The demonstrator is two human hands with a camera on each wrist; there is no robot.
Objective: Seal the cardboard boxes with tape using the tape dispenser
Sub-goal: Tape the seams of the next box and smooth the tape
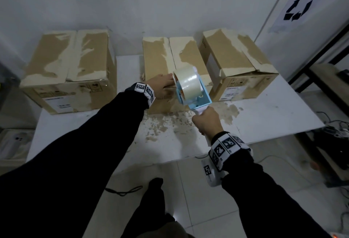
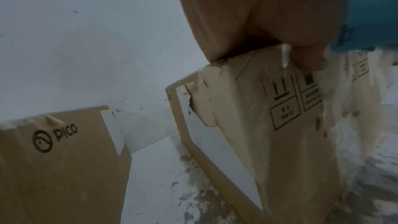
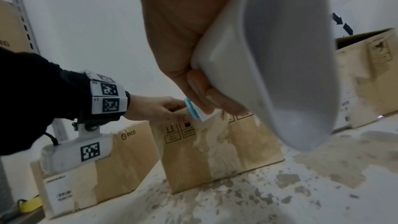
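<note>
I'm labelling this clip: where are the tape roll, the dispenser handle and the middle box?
tape roll [image 1: 187,82], head view, outer face of the roll
dispenser handle [image 3: 286,67], right wrist view, grey grip
middle box [image 1: 154,56], head view, top flap

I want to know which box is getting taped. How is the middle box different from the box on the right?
The left hand rests on the middle box, and the tape dispenser is at its front edge; nothing touches the right box. The middle box's flaps lie flat; the right box's front corner gapes. Both are brown cardboard with torn, peeled tops.
</note>
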